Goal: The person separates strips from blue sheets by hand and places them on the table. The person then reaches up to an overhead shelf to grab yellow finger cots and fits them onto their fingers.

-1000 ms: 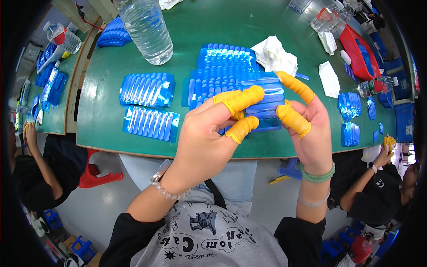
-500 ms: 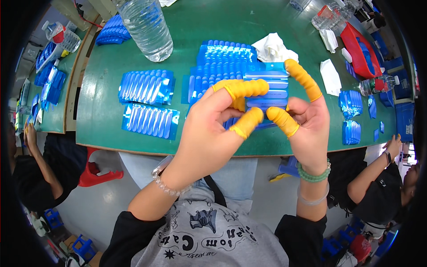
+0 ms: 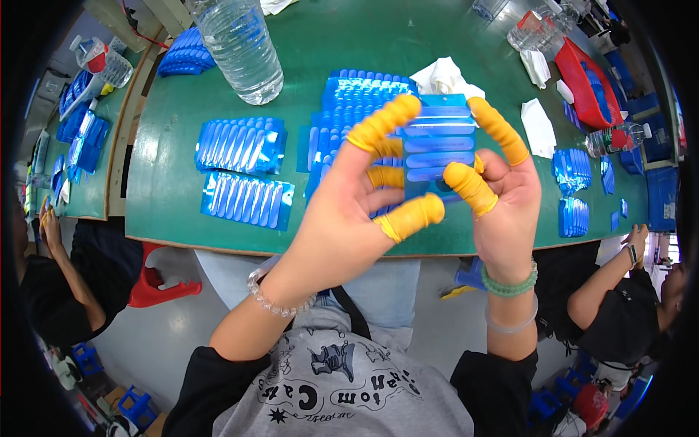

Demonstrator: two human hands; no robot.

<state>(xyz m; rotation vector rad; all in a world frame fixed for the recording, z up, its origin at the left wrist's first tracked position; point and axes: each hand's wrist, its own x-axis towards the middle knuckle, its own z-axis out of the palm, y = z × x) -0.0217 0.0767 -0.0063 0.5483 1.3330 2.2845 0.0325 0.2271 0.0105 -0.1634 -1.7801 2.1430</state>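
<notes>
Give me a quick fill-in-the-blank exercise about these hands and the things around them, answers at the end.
1. The finger covers on the left hand and right hand are coloured ____.
2. The beaded bracelet on the right wrist is coloured ____.
3. The big clear bottle stands to the ____ of the blue sheet in the right hand.

Missing words: yellow; green; left.
</notes>
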